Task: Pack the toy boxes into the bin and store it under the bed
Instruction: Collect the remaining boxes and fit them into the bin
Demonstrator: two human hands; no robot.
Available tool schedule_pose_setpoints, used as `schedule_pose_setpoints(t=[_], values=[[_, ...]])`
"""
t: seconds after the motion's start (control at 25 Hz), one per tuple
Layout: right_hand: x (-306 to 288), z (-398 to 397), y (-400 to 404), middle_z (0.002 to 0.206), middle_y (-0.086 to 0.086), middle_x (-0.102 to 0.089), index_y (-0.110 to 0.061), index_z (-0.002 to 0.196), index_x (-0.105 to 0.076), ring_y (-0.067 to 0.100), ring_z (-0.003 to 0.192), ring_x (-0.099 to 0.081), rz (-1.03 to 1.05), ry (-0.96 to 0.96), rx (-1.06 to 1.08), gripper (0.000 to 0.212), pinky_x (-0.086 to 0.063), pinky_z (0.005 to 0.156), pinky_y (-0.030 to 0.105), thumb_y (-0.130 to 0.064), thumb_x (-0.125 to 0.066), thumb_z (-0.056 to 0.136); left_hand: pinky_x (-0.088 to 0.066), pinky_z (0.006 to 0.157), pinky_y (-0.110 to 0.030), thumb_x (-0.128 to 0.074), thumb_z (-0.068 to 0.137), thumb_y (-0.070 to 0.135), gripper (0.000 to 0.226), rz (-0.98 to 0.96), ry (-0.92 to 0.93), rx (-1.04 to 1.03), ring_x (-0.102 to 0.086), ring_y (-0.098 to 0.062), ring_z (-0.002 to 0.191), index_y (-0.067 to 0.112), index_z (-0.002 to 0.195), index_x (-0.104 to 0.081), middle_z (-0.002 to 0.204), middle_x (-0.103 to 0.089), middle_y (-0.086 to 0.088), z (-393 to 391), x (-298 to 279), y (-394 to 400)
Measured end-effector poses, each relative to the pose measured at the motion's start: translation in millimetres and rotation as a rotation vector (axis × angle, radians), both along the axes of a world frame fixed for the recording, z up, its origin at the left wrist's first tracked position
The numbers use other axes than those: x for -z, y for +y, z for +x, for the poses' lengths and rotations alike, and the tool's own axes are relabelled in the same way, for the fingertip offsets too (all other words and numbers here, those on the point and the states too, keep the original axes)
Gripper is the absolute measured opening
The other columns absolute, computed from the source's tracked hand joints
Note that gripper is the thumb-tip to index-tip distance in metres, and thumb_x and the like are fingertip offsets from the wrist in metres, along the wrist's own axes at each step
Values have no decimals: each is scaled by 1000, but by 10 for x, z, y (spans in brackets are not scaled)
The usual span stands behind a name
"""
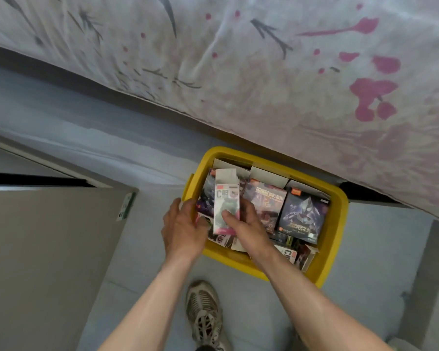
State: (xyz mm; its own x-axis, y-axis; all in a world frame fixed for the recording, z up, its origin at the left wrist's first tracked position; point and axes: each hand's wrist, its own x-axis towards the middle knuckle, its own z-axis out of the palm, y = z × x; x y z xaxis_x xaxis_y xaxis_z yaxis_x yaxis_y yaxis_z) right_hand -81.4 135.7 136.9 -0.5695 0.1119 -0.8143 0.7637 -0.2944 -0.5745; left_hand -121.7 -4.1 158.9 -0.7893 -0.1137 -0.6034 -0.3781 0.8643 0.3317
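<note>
Seen from the head camera, a person stands over a yellow bin [336, 239] on the grey floor [380, 252], its far corner just at the edge of the bed [314, 79], whose patterned sheet hangs above it. Both hands are at the bin's near left corner: the right hand [247, 230] is closed around a tall white toy box [226, 198], thumb pressed on its printed front and fingers behind, while the left hand [183, 229] is curled against the box's left side and the bin's rim; whether it grips the box or only steadies it cannot be told. The box stands tilted upright among the packed ones, including an orange-labelled box [265, 202] and a dark blue box [303, 215] with a figure printed on it, lying close together, and more cartons [295, 254] at the near edge. These look to be thin printed card, light and fairly stiff but easy to dent, with a glossy face that may slip, so a hold across the narrow sides near the middle seems safest. The bin looks nearly full; loaded, it will likely be heavier yet rigid, best taken by its rim or side lip and slid across the floor. A sneaker [204, 315] shows below, and a grey cabinet [43, 249] stands at left.
</note>
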Motion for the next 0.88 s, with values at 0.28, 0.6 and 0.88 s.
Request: schedule_pose_setpoints(t=[0.28, 0.6, 0.88], values=[[267, -400, -411, 124, 0, -66, -24, 127, -58, 24, 115, -61, 421, -80, -225, 48, -48, 98, 37, -52, -60, 88, -40, 109, -37, -59, 95, 40, 60, 221, -80, 94, -39, -21, 138, 35, 151, -35, 155, -35, 0, -94, 268, -291], [325, -218, -249, 115, 5, -66, -19, 113, -63, 24, 104, -61, 503, 100, -431, 21, -49, 89, 35, -30, -58, 96, -51, 95, -47, -59, 91, 56, 45, 27, -105, 202, -48, -31, 122, 36, 131, -58, 148, -30, -2, 171, 286, -225], [427, 166, -370, 121, 1, -65, -30, 121, -56, 22, 104, -65, 341, 55, -256, 24, -55, 88, 41, -27, -59, 97, -50, 96, -46, -67, 85, 56, 65, 45, -141, 38, -48, -29, 122, 37, 142, -45, 135, -38, -2, 388, 325, -416]])
